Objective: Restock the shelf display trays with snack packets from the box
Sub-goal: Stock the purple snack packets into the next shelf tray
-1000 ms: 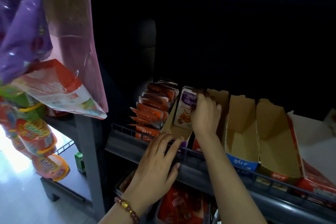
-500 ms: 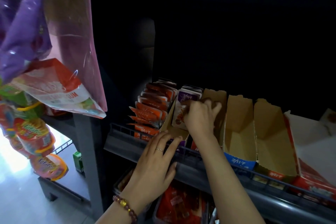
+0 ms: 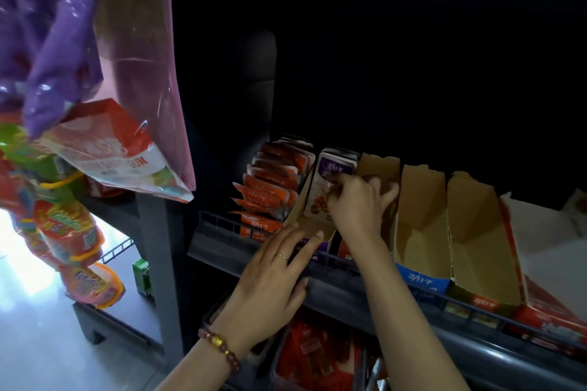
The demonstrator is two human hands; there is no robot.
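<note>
The right hand [image 3: 355, 200] is inside a cardboard tray [image 3: 298, 209] on the shelf [image 3: 222, 238]. Its grip is closed, with the fingers curled on the front one of the purple packets [image 3: 335, 165]. These packets stand in a short row at the back of that tray. The left hand [image 3: 273, 276] has a flat, open grip. Its straight fingers rest on the front edge of the same tray and hold nothing.

I think the step is to set the purple packets up neatly. To do it well, hold the front packet softly, because a thin bag like this could crumple if squeezed. Stand each one up straight with its picture facing out, and press the row snug to the back. The left hand should steady the tray so it does not slide.

The front of this tray is bare, so more packets can go there. The orange packets [image 3: 273, 181] next door are packed tight and lean forward, so take care not to bump them. The brown trays [image 3: 419, 209] to the right are empty, so there looks to be a lot left to fill.
</note>
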